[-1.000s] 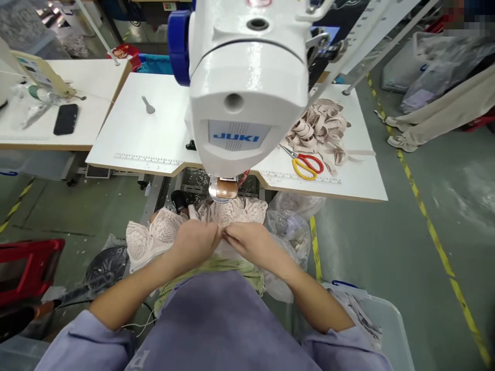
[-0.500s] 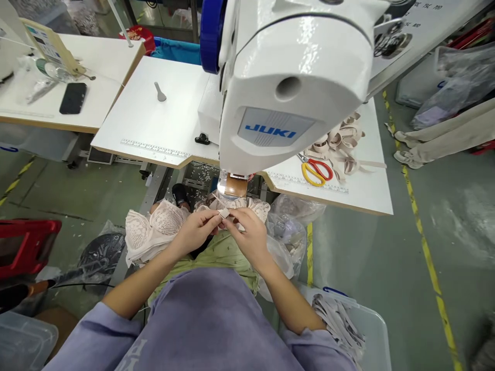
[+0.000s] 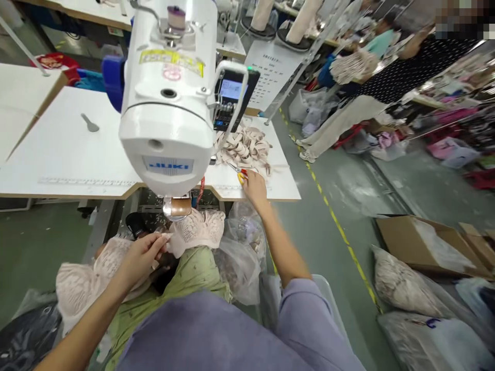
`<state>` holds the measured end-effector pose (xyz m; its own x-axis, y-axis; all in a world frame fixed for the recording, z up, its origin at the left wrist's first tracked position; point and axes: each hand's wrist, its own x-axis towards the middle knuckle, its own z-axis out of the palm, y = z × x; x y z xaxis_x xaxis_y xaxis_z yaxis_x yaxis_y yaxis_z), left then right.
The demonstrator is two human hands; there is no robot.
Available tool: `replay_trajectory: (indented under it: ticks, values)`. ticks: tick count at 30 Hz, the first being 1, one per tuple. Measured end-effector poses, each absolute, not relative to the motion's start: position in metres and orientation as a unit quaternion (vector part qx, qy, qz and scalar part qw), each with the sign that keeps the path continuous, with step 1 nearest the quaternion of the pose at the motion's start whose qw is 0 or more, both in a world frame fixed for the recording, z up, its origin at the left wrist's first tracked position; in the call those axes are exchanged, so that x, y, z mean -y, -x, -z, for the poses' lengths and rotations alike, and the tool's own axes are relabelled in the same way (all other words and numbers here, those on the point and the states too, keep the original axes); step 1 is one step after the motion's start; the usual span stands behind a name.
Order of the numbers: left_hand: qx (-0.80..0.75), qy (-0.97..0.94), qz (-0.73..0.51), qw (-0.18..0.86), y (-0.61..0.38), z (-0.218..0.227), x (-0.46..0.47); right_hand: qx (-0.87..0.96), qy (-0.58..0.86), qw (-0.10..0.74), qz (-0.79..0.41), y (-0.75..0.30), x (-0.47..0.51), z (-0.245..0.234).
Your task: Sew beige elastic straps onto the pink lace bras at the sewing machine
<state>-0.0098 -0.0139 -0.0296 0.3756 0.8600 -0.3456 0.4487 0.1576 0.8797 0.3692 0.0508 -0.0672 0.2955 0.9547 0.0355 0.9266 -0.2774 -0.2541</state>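
My left hand pinches the edge of a pale pink lace garment just below the white sewing machine. More of the lace piece lies over my lap to the left. My right hand reaches out to the table's front edge and closes over the red and yellow scissors. A heap of beige elastic strips lies just behind the scissors.
The white sewing table spreads left of the machine, with a grey tool on it. Clear plastic bags hang beside my right knee. A cardboard box and filled bags sit on the floor at right. Another person stands beyond the yellow floor line.
My right hand left the lace piece and moved up to the scissors on the table. The left hand kept hold of the lace. The view swung to the right.
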Motion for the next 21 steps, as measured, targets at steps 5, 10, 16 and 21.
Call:
replay_trajectory:
  ticks: [5,10,16,21]
  values:
    - [-0.505,-0.584,-0.214,0.598,0.015,0.039,0.013,0.598,0.796,0.058,-0.079,-0.404,-0.073,0.04]
    - [-0.517,-0.453,-0.266,0.676,0.011,0.05,0.017,0.642,0.755,0.083,-0.106,-0.359,0.0,0.038]
    - [-0.484,-0.396,-0.283,0.727,-0.001,0.037,0.022,0.738,0.604,0.192,-0.23,-0.287,0.113,0.043]
    - [-0.479,-0.401,-0.275,0.731,0.001,0.033,0.026,0.762,0.568,0.219,-0.221,-0.243,0.127,0.045]
